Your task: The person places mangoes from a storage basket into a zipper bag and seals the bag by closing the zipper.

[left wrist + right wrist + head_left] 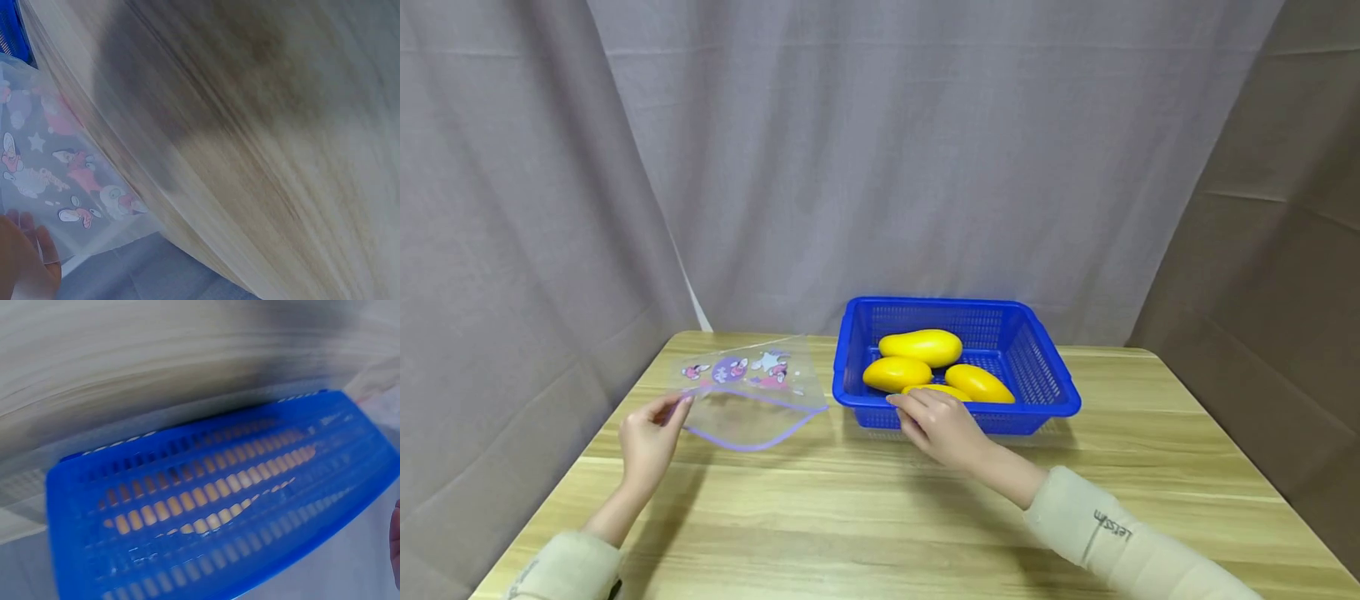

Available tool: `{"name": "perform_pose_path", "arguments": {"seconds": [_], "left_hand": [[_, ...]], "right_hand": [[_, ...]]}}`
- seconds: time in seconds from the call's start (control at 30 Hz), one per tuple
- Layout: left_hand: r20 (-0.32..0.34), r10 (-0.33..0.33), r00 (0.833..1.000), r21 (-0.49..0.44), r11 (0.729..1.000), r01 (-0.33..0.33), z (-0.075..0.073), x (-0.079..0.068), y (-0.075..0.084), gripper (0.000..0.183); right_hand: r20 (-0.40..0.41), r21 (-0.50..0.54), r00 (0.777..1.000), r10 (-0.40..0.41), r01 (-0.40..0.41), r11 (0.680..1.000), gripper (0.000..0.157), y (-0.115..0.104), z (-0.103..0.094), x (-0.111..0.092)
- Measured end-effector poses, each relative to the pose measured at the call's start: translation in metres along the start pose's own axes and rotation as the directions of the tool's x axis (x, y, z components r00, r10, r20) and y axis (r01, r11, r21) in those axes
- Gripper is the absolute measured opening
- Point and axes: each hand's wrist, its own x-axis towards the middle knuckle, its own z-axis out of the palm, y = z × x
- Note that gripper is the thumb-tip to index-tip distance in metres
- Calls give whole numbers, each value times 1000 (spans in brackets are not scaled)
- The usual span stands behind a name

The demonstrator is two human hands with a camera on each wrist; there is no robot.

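Observation:
My left hand (651,437) pinches the left corner of a clear zip bag (752,375) with cartoon prints and a purple zip edge. The bag's mouth gapes toward me. In the left wrist view, the fingers (45,247) overlap the printed bag (69,169). Several yellow mangoes (921,346) lie in a blue plastic basket (1067,404) to the right. My right hand (943,429) is at the basket's front rim, fingers loosely bent and close to the nearest mango (938,389), which it partly hides. The right wrist view shows the basket's slotted side (206,494).
Basket and bag are on a light wooden table (820,517). Grey curtains (925,167) hang behind it and along the left, with a browner cloth (1262,292) on the right. The basket stands near the table's back edge.

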Motion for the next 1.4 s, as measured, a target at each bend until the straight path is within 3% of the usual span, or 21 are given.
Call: {"name": "perform_pose_path", "arguments": {"seconds": [0.27, 0.63, 0.93, 1.1, 1.27, 1.4], "left_hand": [[-14, -52, 999, -22, 998, 52, 1, -2, 7, 10], [-19, -90, 996, -66, 994, 88, 6, -3, 8, 8], [-14, -124, 992, -82, 989, 122, 3, -4, 9, 9], [-8, -161, 987, -73, 984, 160, 2, -5, 8, 10], [-6, -164, 986, -84, 983, 163, 5, -4, 7, 9], [-9, -165, 986, -79, 983, 164, 7, -3, 8, 10]], "right_hand": [[38, 2, 993, 114, -114, 993, 25, 16, -13, -10], [-9, -34, 985, 172, -172, 984, 25, 32, -22, -18], [9, -57, 962, 275, -274, 960, 21, 42, -24, -24], [60, -83, 912, 405, -399, 913, 17, 43, -27, -24], [113, -106, 829, 548, -538, 836, 14, 44, -31, -21], [166, -90, 773, 612, -606, 790, 15, 48, -35, -21]]}}
